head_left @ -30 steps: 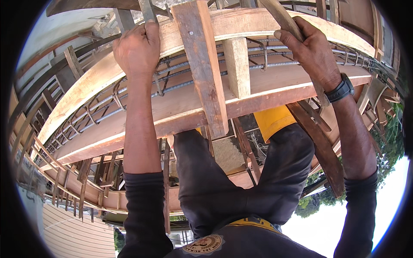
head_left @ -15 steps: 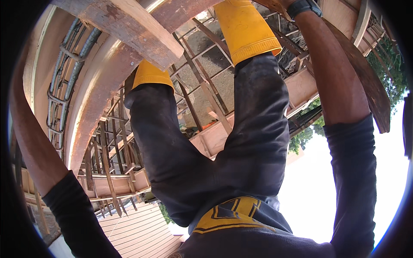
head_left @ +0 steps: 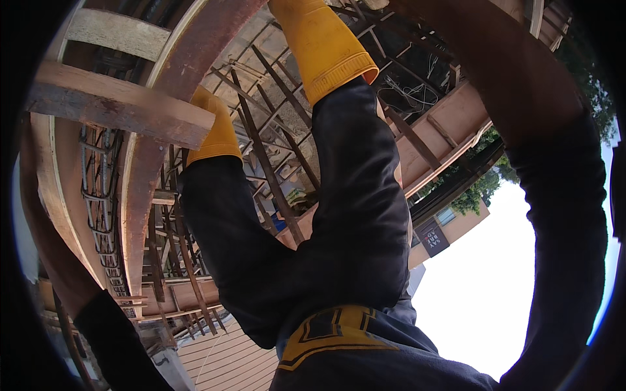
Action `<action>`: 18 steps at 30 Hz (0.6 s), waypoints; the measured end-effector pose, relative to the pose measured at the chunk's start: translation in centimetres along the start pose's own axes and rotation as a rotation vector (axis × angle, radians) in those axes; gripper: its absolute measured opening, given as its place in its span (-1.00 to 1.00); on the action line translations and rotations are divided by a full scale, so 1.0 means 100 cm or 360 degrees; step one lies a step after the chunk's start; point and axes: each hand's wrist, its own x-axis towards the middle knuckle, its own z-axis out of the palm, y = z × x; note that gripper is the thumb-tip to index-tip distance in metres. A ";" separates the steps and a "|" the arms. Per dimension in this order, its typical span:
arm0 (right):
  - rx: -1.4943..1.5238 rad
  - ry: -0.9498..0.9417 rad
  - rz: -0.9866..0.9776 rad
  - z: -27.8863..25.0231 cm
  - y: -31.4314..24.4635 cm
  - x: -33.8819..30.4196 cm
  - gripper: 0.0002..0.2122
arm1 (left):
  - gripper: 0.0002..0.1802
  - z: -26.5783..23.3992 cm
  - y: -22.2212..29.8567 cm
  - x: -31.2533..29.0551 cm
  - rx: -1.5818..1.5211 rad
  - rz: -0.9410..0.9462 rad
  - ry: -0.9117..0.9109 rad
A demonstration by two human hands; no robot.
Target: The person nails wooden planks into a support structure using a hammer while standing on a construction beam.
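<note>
My left forearm rises along the left rim to a wooden plank. The left hand does not show there, so its grip is hidden. This plank lies across the long formwork board. Another timber crosspiece sits farther up. Inside the formwork runs a steel rebar cage. My right forearm reaches to the top edge, where the picture cuts off the right hand. Whatever it touches or holds is out of sight.
My yellow boots are above a gap crossed by thin timber props. A pinkish formwork side runs along the right. Tangled wire lies below. Trees and a building stand beyond.
The view has shifted, and the plank appears farther left and lower. My right forearm looks larger and darker, bent inward at the top; its wristband no longer shows.
</note>
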 end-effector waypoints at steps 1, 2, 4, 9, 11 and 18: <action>0.0058 -0.0099 0.0084 -0.005 -0.004 0.000 -0.44 | -0.29 -0.002 0.001 0.003 -0.0013 -0.0008 -0.0008; 0.0125 -0.0192 0.0156 -0.009 -0.009 0.003 -0.44 | -0.27 -0.006 0.002 0.004 -0.0017 -0.0029 -0.0006; 0.0116 -0.0047 0.0090 -0.009 -0.007 0.001 -0.49 | -0.25 -0.009 0.007 0.007 -0.0039 -0.0063 -0.0016; 0.0268 0.0191 -0.0055 0.012 -0.004 -0.005 -0.54 | -0.18 0.007 0.002 -0.011 -0.0116 -0.0230 -0.0068; 0.0262 -0.0011 0.0041 -0.004 -0.005 -0.007 -0.54 | -0.13 0.034 0.038 -0.039 0.0042 -0.0172 -0.0037; 0.0066 0.0180 -0.0305 0.005 0.021 -0.017 -0.61 | -0.26 0.068 0.073 -0.054 -0.0085 0.0142 -0.0334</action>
